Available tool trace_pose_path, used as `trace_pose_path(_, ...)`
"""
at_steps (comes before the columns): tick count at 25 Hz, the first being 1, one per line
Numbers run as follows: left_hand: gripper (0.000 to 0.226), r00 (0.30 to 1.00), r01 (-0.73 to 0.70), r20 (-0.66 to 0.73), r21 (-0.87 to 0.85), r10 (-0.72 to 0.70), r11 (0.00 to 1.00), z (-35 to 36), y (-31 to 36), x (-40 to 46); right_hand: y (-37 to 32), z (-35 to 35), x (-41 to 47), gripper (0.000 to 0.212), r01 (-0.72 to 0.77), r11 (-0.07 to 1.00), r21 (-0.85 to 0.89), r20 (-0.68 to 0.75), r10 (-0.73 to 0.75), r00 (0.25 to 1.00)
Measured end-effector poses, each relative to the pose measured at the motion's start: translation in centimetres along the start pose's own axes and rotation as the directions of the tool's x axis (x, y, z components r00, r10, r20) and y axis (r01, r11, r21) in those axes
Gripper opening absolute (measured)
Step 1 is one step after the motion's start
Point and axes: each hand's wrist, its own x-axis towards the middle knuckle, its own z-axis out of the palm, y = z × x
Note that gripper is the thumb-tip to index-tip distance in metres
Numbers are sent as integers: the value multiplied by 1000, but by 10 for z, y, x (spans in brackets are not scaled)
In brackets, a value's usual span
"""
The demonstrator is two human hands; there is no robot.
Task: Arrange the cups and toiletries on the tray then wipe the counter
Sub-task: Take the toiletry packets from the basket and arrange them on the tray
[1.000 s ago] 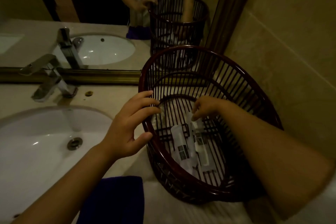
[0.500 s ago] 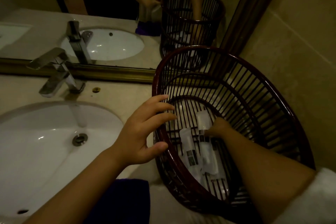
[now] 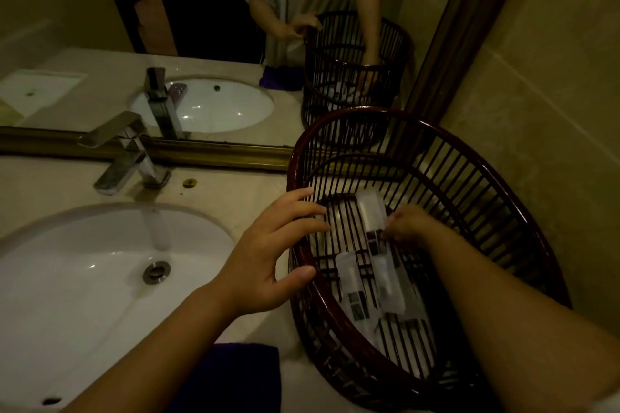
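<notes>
My right hand [image 3: 407, 225] pinches a sachet [image 3: 370, 214] whose long axis points away from me; my left hand [image 3: 268, 255], fingers straight, steadies the basket [image 3: 486, 184] rim.

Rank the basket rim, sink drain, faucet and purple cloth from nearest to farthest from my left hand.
From the left hand:
1. Basket rim, touching the fingers, right.
2. Purple cloth, below, near the wrist.
3. Sink drain, left; too close to call with the cloth.
4. Faucet, far upper left.
</notes>
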Motion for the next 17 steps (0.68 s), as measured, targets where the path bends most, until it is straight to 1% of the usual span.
trace_pose_path(2, 56, 999, 35, 32, 2, -35, 999, -5, 5, 2, -29, -31, -24, 10, 155, 985, 74, -9, -154, 988)
trace_pose_path(5, 52, 987, 154, 55, 5, -154, 988, -16, 18, 7, -58, -71, -70, 13, 306, 918, 253, 39, -326, 945)
trace_pose_path(7, 48, 960, 280, 18, -26, -280, 960, -22, 29, 16, -66, -86, -101, 15, 384, 867, 319, 83, -429, 900)
trace_pose_path(10, 54, 898, 436, -21, -84, -439, 896, -30, 50, 36, -76, -98, -140, 13, 477, 769, 426, 87, -560, 824)
trace_pose_path(12, 54, 876, 475, 28, -219, -481, 852, -36, 63, 48, -85, -100, -159, 9, 522, 713, 468, 93, -627, 774)
trace_pose_path(13, 47, 882, 461, 64, -325, -467, 826, -38, 69, 52, -90, -100, -168, 9, 537, 690, 486, 99, -654, 750)
trace_pose_path(15, 25, 893, 426, 108, -510, -436, 747, -41, 80, 54, -97, -97, -180, 11, 547, 660, 514, 112, -684, 721)
trace_pose_path(17, 17, 880, 424, 106, -617, -464, 663, -43, 83, 51, -102, -90, -186, 11, 561, 658, 503, 119, -695, 709)
